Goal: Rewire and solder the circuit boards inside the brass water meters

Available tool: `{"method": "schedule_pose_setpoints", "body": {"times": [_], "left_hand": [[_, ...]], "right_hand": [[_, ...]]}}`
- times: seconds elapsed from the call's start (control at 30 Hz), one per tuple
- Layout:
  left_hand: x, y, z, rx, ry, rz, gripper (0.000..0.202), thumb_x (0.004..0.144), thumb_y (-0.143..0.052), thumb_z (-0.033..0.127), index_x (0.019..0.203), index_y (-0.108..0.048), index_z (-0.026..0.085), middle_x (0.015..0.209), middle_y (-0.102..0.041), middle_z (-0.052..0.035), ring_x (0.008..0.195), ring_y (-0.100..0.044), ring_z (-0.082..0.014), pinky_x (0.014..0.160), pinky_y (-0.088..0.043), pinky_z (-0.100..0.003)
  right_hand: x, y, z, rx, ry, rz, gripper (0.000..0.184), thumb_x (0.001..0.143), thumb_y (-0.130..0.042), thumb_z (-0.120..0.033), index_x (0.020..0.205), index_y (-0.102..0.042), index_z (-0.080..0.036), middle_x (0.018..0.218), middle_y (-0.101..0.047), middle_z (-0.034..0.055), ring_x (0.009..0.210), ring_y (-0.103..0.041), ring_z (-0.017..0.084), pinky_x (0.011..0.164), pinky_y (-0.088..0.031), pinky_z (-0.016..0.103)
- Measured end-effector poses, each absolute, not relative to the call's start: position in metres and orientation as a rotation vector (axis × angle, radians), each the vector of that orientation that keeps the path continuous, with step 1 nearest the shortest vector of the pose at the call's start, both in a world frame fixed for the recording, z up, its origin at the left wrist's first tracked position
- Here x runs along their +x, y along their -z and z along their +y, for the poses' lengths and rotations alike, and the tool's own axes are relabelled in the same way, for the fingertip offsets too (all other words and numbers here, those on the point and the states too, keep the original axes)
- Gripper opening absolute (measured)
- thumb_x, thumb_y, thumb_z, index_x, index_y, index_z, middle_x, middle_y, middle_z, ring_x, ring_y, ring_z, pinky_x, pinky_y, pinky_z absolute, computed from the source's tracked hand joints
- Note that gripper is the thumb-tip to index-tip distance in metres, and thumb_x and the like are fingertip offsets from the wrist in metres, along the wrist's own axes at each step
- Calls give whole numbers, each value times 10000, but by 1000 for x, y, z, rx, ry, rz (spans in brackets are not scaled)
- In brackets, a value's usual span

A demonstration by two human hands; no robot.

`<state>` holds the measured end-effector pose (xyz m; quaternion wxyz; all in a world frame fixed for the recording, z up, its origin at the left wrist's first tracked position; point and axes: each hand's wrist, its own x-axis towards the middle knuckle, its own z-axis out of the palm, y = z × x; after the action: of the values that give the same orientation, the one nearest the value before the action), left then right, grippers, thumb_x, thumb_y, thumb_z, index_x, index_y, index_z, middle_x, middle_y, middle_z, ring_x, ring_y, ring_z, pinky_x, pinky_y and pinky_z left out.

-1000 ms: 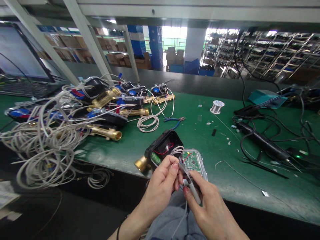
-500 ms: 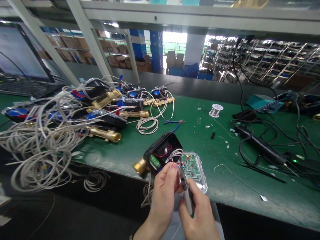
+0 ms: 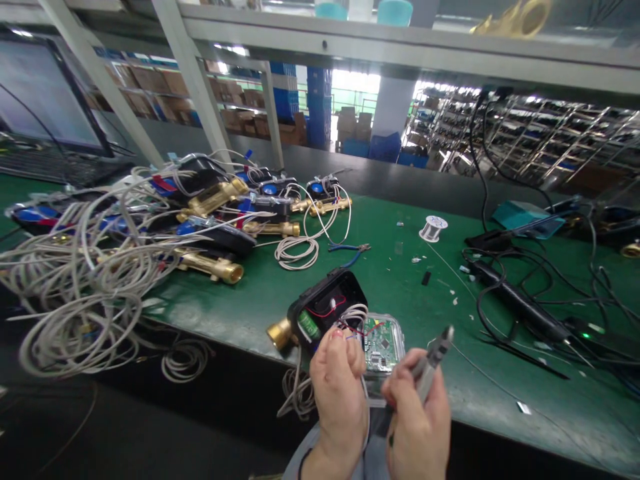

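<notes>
My left hand (image 3: 340,377) is closed in a pinch on thin wires (image 3: 349,333) at the front of an open black meter housing (image 3: 327,300). Inside the housing lie a green battery (image 3: 308,325) and a red wire; a brass fitting (image 3: 280,333) sticks out on its left. Just right of my left hand, a green circuit board (image 3: 383,343) sits in a clear cover. My right hand (image 3: 420,420) grips a pair of grey-handled pliers (image 3: 431,365), jaws pointing up and away from the wires.
Brass-bodied meters (image 3: 213,263) with tangled grey cables (image 3: 75,300) fill the left of the bench. Blue-handled cutters (image 3: 350,250) and a solder spool (image 3: 433,229) lie behind the housing. A black soldering iron (image 3: 520,300) with cords lies at right. A shelf beam (image 3: 350,43) crosses above.
My right hand has moved the pliers away from the wires, rightward, with the jaws now up. My left hand stays pinched at the wires, its fingers curled more tightly.
</notes>
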<state>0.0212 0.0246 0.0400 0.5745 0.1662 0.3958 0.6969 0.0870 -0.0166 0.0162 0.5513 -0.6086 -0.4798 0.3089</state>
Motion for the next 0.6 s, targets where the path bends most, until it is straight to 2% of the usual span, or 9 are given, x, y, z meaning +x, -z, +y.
{"method": "schedule_pose_setpoints", "body": {"times": [0.1, 0.23, 0.37, 0.47, 0.6], "left_hand": [[22, -38, 23, 447, -1589, 866, 397, 863, -490, 352, 580, -256, 201, 507, -211, 82, 469, -143, -78, 441, -183, -223], [16, -33, 22, 628, -1513, 838, 384, 888, -471, 387, 605, -295, 195, 546, -240, 69, 502, -166, -88, 475, -192, -238], [9, -30, 23, 725, -1417, 819, 357, 889, -470, 375, 618, -327, 191, 566, -252, 63, 514, -175, -93, 489, -197, -243], [4, -31, 26, 749, -1372, 785, 361, 848, -512, 370, 600, -319, 193, 558, -256, 62, 509, -182, -91, 487, -211, -239], [0, -36, 27, 713, -1320, 783, 373, 791, -568, 384, 597, -311, 196, 564, -259, 64, 511, -194, -84, 475, -224, -217]], "right_hand": [[114, -32, -6, -1397, -677, -887, 171, 827, -505, -267, 983, -454, -219, 771, -425, -15, 658, -463, 104, 603, -425, 198], [151, -45, 1, -1394, -629, -826, 242, 790, -567, -318, 994, -485, -216, 810, -451, -9, 692, -466, 105, 640, -421, 207], [157, -46, -4, -1583, -842, -1300, 231, 813, -530, -359, 981, -523, -199, 729, -511, -17, 632, -500, 120, 587, -428, 215], [141, -49, -7, -1549, -886, -1635, 168, 820, -494, -298, 946, -551, -204, 757, -579, -3, 679, -557, 135, 626, -457, 219], [123, -55, -6, -1484, -887, -1793, 166, 816, -454, -226, 934, -570, -213, 751, -609, 1, 673, -578, 139, 626, -465, 222]]}}
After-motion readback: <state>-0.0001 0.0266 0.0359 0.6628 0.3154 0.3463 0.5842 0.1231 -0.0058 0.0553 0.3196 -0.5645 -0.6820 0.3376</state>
